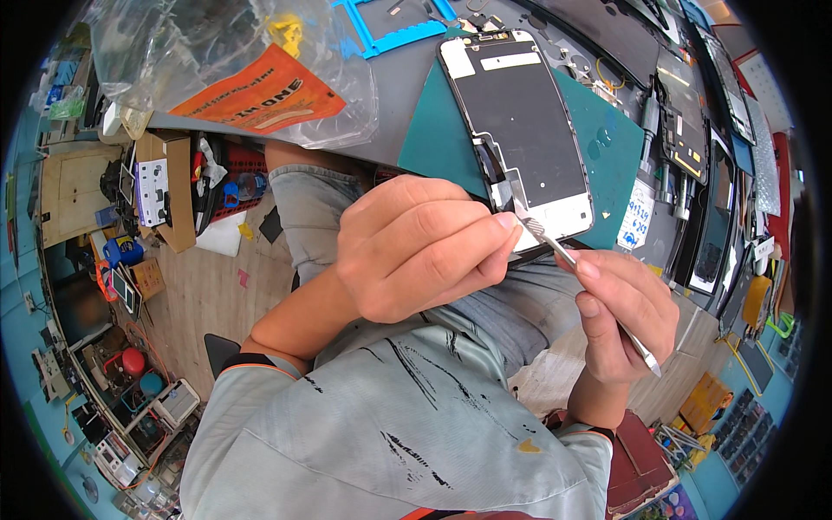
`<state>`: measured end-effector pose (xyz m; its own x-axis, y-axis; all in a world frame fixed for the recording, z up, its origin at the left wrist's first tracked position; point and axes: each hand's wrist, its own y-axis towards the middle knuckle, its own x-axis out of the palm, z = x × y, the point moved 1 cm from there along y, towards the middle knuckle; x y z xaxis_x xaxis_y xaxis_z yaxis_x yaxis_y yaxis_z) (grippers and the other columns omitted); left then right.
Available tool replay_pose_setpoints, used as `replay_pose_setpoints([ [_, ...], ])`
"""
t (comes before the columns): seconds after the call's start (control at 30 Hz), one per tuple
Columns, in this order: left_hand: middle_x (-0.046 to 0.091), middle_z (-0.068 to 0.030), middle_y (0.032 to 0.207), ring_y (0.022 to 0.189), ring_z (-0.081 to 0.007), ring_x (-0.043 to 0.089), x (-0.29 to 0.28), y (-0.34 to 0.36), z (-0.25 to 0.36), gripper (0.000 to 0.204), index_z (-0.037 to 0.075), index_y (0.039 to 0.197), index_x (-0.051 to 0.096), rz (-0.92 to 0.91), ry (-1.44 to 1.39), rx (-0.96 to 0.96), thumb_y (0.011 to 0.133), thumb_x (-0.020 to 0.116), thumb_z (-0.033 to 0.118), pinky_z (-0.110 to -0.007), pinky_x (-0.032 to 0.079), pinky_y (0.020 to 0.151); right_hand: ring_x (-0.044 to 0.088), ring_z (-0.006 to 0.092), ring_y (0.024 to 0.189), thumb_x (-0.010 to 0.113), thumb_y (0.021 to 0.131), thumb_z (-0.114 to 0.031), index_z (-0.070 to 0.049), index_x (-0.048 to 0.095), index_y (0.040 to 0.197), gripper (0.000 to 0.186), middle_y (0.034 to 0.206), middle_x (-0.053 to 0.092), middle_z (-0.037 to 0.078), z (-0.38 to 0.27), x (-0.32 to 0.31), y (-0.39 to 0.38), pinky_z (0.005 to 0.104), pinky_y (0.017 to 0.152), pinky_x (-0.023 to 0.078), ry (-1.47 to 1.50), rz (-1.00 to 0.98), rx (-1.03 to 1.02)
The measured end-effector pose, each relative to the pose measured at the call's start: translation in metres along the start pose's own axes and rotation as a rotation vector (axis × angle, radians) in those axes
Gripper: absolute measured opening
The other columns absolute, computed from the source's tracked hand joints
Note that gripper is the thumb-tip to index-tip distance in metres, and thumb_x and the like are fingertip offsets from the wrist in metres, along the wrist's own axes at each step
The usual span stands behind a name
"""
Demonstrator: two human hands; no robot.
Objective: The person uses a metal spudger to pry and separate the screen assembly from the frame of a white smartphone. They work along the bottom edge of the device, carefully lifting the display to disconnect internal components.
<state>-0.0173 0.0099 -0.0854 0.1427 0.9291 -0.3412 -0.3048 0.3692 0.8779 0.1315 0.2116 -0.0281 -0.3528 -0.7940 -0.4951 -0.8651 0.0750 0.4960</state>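
Observation:
A phone screen assembly point(524, 108), back side up with a black plate and white ends, lies tilted across the green mat point(620, 134). Between finger and thumb, my right hand point(628, 312) grips a slim metal pry tool point(563, 253) with a flat blade. The blade rests at the lower left part of the screen, beside a dark flex cable point(490, 163). My left hand point(425, 247) is closed in a pinch right by the blade, at the screen's near edge. What its fingertips hold is hidden.
A clear plastic bag with an orange label point(260, 95) covers the table's left side. Behind it sits a blue plastic frame point(394, 30). Small metal parts point(576, 65) lie beyond the screen. More phone parts point(680, 130) and a note card point(637, 215) line the right.

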Motion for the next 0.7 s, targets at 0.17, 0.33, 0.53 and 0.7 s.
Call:
replay_pose_setpoints([
  [0.17, 0.077, -0.0046, 0.095, 0.079, -0.0214, 0.074, 0.0003, -0.0002, -0.0006, 0.028, 0.002, 0.11, 0.082, 0.0, 0.003, 0.008, 0.084, 0.092, 0.005, -0.032, 0.06, 0.069, 0.085, 0.033, 0.089, 0.084, 0.09, 0.0, 0.003, 0.084, 0.12, 0.03, 0.106, 0.085, 0.023, -0.0003, -0.001, 0.0003, 0.0367, 0.075, 0.066, -0.013, -0.01, 0.005],
  [0.33, 0.077, -0.0043, 0.094, 0.079, -0.021, 0.074, 0.0004, 0.0, -0.0011, 0.027, 0.003, 0.11, 0.083, 0.001, -0.006, 0.008, 0.084, 0.092, 0.005, -0.031, 0.06, 0.069, 0.085, 0.0331, 0.089, 0.085, 0.09, 0.001, 0.004, 0.083, 0.12, 0.03, 0.105, 0.085, 0.023, 0.0005, 0.0005, 0.0, 0.0365, 0.074, 0.066, -0.014, -0.01, -0.006],
  [0.53, 0.077, -0.0042, 0.094, 0.079, -0.021, 0.074, 0.0, 0.0005, -0.0008, 0.027, 0.003, 0.11, 0.083, -0.004, -0.013, 0.003, 0.084, 0.091, 0.005, -0.031, 0.061, 0.069, 0.084, 0.0327, 0.087, 0.085, 0.09, 0.001, 0.004, 0.083, 0.12, 0.03, 0.105, 0.085, 0.023, 0.0009, 0.0021, -0.0001, 0.0356, 0.072, 0.065, -0.013, -0.003, -0.014],
  [0.7, 0.077, -0.0036, 0.095, 0.079, -0.0207, 0.074, -0.0005, 0.0006, -0.001, 0.028, 0.004, 0.11, 0.083, -0.01, -0.012, 0.001, 0.084, 0.091, 0.004, -0.031, 0.061, 0.069, 0.084, 0.0318, 0.086, 0.086, 0.09, 0.0, 0.004, 0.084, 0.12, 0.03, 0.105, 0.085, 0.023, 0.0004, 0.0018, 0.0002, 0.0352, 0.072, 0.065, -0.025, -0.005, -0.019],
])
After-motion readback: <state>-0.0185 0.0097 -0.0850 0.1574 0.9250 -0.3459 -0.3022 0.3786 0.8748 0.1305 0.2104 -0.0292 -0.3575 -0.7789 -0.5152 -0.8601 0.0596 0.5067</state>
